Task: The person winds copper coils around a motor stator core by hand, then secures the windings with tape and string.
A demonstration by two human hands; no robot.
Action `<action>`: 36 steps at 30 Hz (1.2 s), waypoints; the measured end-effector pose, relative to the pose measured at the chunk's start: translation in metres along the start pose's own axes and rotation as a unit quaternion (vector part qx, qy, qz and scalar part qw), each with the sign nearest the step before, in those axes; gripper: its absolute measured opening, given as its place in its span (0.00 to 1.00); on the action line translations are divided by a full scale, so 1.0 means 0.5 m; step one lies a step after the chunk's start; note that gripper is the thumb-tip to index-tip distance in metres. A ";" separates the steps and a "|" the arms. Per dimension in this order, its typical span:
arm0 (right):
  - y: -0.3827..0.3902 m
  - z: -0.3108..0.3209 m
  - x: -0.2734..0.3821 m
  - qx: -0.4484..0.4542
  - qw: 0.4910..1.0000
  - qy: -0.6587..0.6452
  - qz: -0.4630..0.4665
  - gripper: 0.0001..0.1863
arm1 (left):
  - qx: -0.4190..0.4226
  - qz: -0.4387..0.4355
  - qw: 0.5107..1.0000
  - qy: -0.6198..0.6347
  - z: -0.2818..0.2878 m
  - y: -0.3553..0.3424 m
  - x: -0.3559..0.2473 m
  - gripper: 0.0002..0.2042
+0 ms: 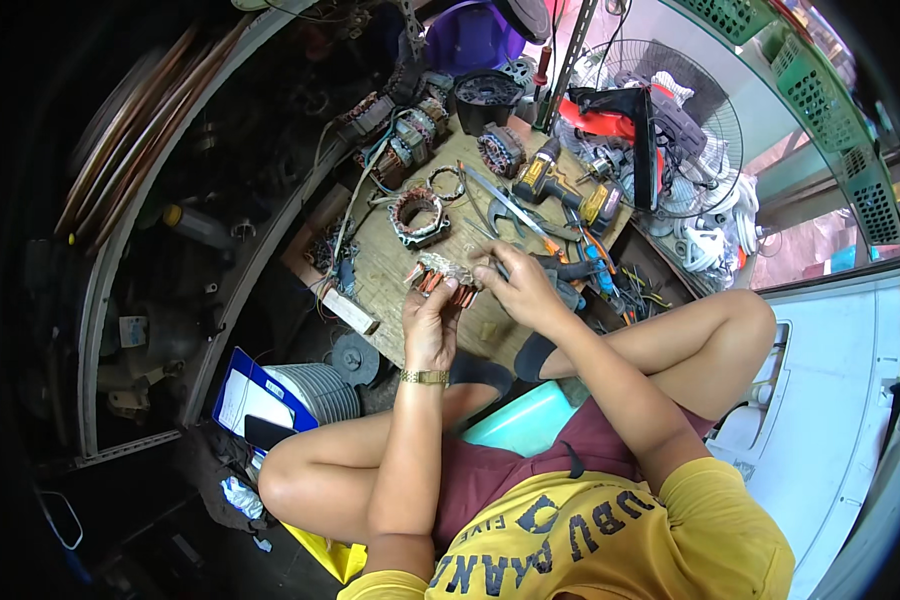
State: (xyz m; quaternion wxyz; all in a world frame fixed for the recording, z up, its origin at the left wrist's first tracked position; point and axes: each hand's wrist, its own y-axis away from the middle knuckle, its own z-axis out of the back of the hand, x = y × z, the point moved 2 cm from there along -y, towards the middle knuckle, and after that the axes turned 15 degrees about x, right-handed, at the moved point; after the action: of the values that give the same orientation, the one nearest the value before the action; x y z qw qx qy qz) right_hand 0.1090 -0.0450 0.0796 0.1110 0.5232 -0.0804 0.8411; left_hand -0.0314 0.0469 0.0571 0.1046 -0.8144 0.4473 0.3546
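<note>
Step in hand looks like close finger work on the wound core [431,279], which sits in your left hand [432,322] over the near edge of the wooden board [375,282]. Turn the core so the coils you want face your right fingertips, and hold it by the body so the wire isn't squashed. Take one bundle at a time with light pressure; a scraped or kinked strand would likely spoil the winding. Steady the core against the board's near edge if it wobbles, and aim anything pointed away from your left thumb.

Pose: your left forearm comes up nearly straight, wristwatch [425,377] at the wrist, thumb on the near side and fingers clamped round the core. Your right hand [518,288] slants in from the right, back of the hand up, thumb and forefinger bent close by the core's right end. Something dark [501,268] shows at those fingers; can't tell if they're clamped on it or what it is. The open stator ring [417,218] lies past the core, toward the board's middle; the drill [560,187] lies by its far right corner.
</note>
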 end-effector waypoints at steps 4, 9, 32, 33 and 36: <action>0.046 0.005 0.068 0.027 0.994 0.092 -0.052 0.24 | -0.061 0.014 0.994 0.092 0.020 0.003 0.008 0.08; 0.052 -0.015 0.058 0.038 0.984 0.164 -0.057 0.24 | -0.057 0.027 0.991 0.120 0.021 0.000 0.019 0.06; -0.005 -0.077 0.034 -0.035 0.955 0.293 -0.027 0.15 | -0.161 -0.021 0.984 0.079 0.025 0.004 0.033 0.06; -0.006 -0.073 0.030 -0.035 0.954 0.295 -0.028 0.15 | -0.156 0.016 0.984 0.086 0.043 0.000 0.028 0.06; -0.014 -0.083 0.033 -0.016 0.956 0.291 -0.029 0.13 | -0.166 0.020 0.983 0.082 0.061 -0.001 0.037 0.07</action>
State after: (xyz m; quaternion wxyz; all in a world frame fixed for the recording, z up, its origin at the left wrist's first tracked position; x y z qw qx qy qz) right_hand 0.0683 -0.0262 0.0762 0.1622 0.2560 -0.0427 0.9520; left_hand -0.0392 0.0499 0.0226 -0.0758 -0.8377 0.4053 0.3580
